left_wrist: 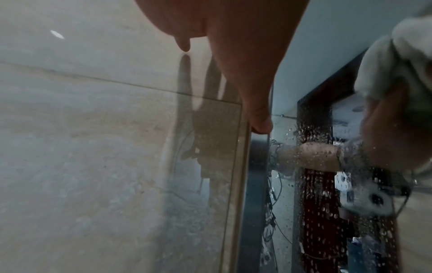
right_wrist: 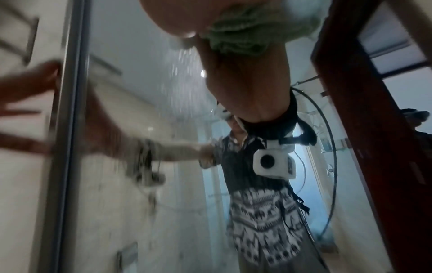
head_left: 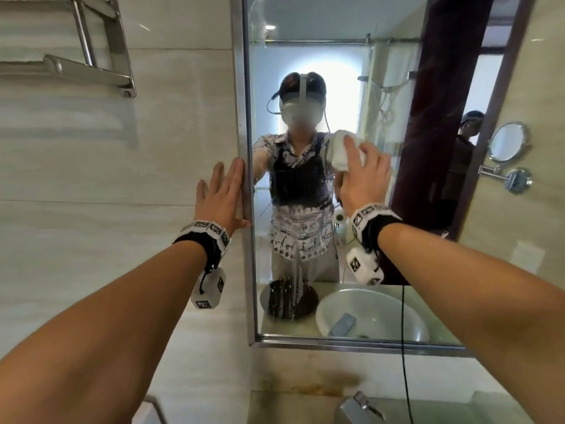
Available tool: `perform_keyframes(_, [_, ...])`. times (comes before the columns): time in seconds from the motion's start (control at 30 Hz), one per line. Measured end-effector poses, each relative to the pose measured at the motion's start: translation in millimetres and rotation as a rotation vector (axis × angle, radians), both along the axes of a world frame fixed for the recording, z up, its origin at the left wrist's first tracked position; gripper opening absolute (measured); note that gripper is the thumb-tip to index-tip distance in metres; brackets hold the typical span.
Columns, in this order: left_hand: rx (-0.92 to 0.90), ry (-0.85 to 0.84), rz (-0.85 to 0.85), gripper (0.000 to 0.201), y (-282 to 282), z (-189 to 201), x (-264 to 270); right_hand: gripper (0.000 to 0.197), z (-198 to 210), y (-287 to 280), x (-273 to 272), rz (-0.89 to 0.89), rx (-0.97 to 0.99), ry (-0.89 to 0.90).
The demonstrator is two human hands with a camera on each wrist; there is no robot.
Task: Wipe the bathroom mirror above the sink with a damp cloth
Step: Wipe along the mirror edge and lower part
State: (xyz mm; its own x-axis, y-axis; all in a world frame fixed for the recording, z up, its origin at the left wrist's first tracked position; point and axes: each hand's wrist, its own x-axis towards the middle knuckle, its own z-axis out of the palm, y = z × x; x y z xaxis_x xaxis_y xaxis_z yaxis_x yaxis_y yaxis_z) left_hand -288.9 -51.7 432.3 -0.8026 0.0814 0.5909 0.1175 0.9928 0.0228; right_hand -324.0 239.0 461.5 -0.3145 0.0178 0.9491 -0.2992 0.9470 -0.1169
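The mirror (head_left: 305, 71) has a metal frame (head_left: 244, 117) and fills the wall ahead. My right hand (head_left: 363, 175) lies flat with straight fingers on a bunched white cloth (head_left: 339, 151), pressing it to the glass at mid height. From the right wrist view the cloth (right_wrist: 252, 27) is wadded under the palm against the mirror (right_wrist: 140, 64). My left hand (head_left: 220, 194) rests open on the wall tile, its thumb against the frame's left edge. The left wrist view has that hand (left_wrist: 233, 46) on the tile, and water drops on the mirror (left_wrist: 315, 203).
A steel towel rack (head_left: 91, 56) is fixed high on the left wall. A round swivel mirror (head_left: 507, 142) hangs on the right wall. A black cable (head_left: 403, 362) hangs below the mirror, over a metal fixture (head_left: 357, 405). The glass reflects a white basin (head_left: 367, 313) and a second person (head_left: 467, 127).
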Motion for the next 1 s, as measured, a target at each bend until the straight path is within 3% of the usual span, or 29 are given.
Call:
perform_keyframes(0.13, [0.001, 0.043, -0.042, 0.133, -8, -14, -4, 0.078, -70, -6, -4, 0.02, 0.26, -0.119])
perform_keyframes(0.33, [0.074, 0.074, -0.046, 0.106, -5, -40, 1, 0.073, -116, 5, 11, 0.123, 0.564, -0.264])
perform_keyframes(0.43, [0.077, 0.046, -0.044, 0.113, -1, -48, 7, 0.069, -135, 11, 23, 0.147, 0.621, -0.381])
perform_keyframes(0.57, [0.064, -0.017, -0.055, 0.132, 4, -54, 12, 0.053, -111, 1, 35, 0.147, 0.474, -0.384])
perform_keyframes(0.7, [0.055, -0.07, -0.012, 0.143, 9, -58, 9, 0.053, -55, -15, 34, 0.158, 0.174, -0.236])
perform_keyframes(0.8, [0.052, -0.062, 0.009, 0.142, 12, -60, 6, 0.053, -9, -31, 23, 0.155, 0.053, -0.085])
perform_keyframes(0.9, [0.035, -0.038, 0.018, 0.143, 9, -60, 5, 0.057, 6, -49, 6, 0.053, 0.022, -0.054])
perform_keyframes(1.0, [0.028, -0.037, -0.003, 0.143, 6, -61, 3, 0.063, -19, -59, -7, -0.02, 0.171, -0.005])
